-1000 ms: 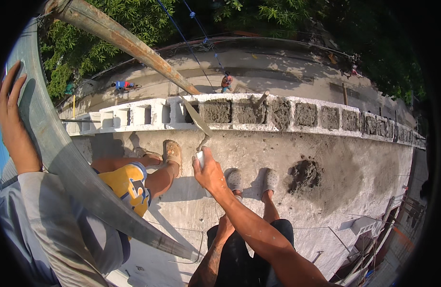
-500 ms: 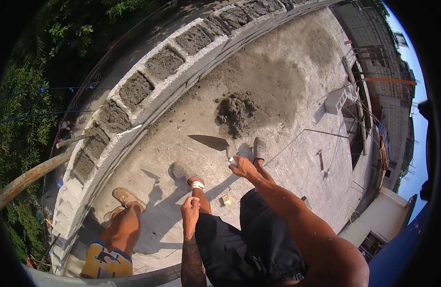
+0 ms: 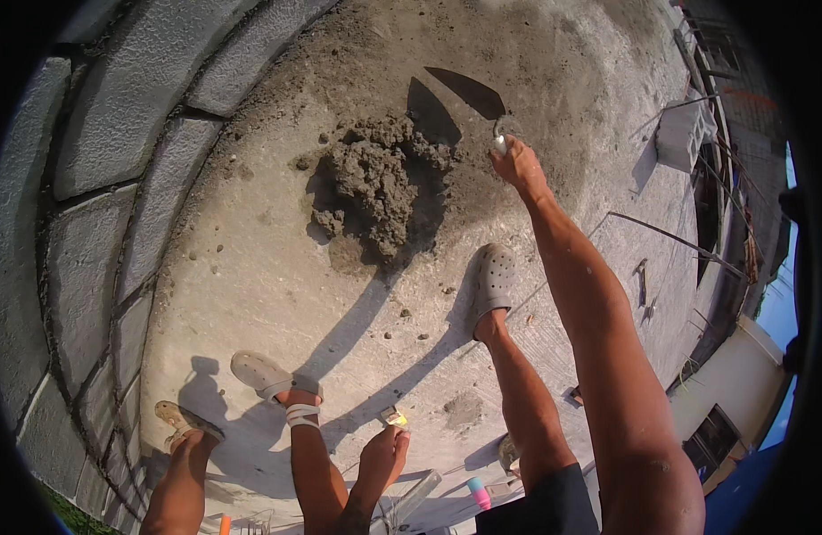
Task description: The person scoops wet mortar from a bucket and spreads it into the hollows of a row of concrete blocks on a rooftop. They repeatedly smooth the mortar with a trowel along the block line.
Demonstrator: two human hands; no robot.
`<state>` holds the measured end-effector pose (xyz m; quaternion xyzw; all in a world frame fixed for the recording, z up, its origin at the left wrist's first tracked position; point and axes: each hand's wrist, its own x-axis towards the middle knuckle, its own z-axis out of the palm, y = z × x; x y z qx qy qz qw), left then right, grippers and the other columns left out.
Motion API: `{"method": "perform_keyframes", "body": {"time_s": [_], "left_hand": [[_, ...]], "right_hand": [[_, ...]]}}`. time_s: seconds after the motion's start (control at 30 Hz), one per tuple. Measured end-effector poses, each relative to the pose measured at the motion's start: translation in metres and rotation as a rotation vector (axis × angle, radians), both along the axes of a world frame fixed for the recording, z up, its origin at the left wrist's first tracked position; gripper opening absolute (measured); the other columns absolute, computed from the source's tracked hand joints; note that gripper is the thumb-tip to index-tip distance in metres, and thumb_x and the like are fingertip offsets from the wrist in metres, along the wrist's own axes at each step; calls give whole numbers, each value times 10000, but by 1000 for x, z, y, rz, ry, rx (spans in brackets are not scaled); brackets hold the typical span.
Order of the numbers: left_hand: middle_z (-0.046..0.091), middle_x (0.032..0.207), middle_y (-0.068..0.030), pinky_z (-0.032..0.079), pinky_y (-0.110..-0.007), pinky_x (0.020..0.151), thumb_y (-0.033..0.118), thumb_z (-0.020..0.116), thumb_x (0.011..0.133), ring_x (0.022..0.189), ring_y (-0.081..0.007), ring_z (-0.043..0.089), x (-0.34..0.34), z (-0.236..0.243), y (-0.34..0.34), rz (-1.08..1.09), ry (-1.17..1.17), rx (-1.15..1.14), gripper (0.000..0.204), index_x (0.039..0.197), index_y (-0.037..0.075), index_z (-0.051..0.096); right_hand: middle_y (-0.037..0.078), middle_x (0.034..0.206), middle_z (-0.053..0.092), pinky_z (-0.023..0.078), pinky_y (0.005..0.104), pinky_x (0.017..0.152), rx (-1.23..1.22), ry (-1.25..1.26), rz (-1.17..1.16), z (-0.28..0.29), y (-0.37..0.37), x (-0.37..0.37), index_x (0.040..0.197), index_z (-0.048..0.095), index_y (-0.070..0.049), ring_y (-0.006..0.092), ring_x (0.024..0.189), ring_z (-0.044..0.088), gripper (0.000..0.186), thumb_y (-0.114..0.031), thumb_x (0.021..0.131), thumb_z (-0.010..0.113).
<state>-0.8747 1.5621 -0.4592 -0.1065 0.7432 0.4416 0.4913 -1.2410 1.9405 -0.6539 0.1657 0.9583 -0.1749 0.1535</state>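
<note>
My right hand (image 3: 521, 168) is closed around the pale handle of a pointed masonry trowel (image 3: 469, 93). The trowel's dark blade reaches up and left, above the floor, just to the far right of a lumpy heap of wet mortar (image 3: 374, 183). A shadow of the blade falls beside the heap. My left hand (image 3: 382, 459) is a closed fist, low over the floor by my left leg, with nothing visible in it. Near its knuckles lies a small yellow-and-white packet (image 3: 394, 416) on the concrete.
A grey block wall (image 3: 117, 134) curves along the left. My clogs (image 3: 495, 278) stand apart on the concrete floor (image 3: 250, 294). Another person's foot (image 3: 186, 423) is at lower left. A hollow block (image 3: 686, 134) and a thin rod (image 3: 674, 239) lie right. A pink-and-blue item (image 3: 479, 493) sits below.
My view has dropped toward the floor, and I lean nearer the mortar heap. The trowel has moved forward, to the heap's far right side. My left fist has lowered.
</note>
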Motion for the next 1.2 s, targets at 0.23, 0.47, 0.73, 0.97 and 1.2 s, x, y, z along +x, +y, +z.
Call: {"method": "perform_keyframes", "body": {"time_s": [0.23,0.47,0.73,0.97,1.2], "left_hand": [[675,817,-190,515,-442,661,281,560,977,769,-374,668,6,-16,2,71,-132,53,236,962,51,609],[650,761,-192,493,-471,624,260,567,966,735,-403,650,-7,-34,-13,80,-76,-91,213,935,52,602],[671,775,-168,518,-416,652,266,555,976,717,-349,673,3,-33,8,110,-215,42,222,979,52,615],[666,787,-175,506,-379,652,197,561,955,735,-342,676,-4,-40,-7,61,-115,-1,155,979,49,601],[690,770,-140,525,-361,659,166,545,969,740,-274,704,-9,-36,-1,148,-228,74,157,1019,33,614]], "right_hand": [[267,767,648,521,524,652,-242,-265,204,-14,-65,132,949,550,-3,487,751,643,294,-265,851,639],[267,825,655,520,508,677,2,-44,74,7,29,96,980,530,-3,466,809,642,271,-221,862,641],[351,817,622,497,557,724,-396,-229,-320,-39,-182,260,1021,503,40,543,825,605,303,-199,876,621],[60,588,516,387,330,405,-788,-515,-1270,37,-180,337,821,530,-48,178,442,489,175,-208,890,530],[54,549,485,375,346,380,-1102,-377,-892,-56,-211,162,725,523,-16,178,413,466,250,-221,865,553]]}}
